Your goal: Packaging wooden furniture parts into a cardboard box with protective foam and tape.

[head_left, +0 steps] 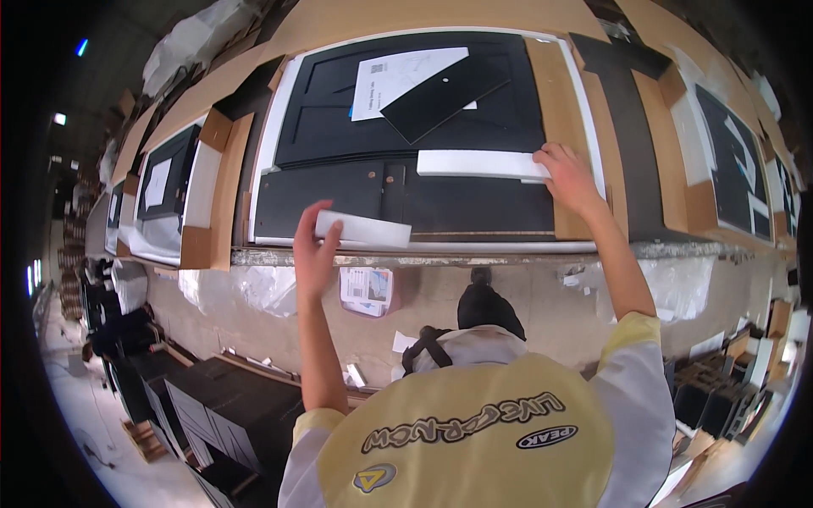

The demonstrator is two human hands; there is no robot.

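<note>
The left hand (315, 245) has a narrow grip on a white foam block (364, 229), while the right hand (566, 173) presses a longer white foam strip (478, 163) onto the black panel (406, 190).

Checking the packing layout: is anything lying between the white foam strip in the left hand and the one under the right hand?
Nothing visible: only bare black panel lies between the left strip and the right strip.
</note>
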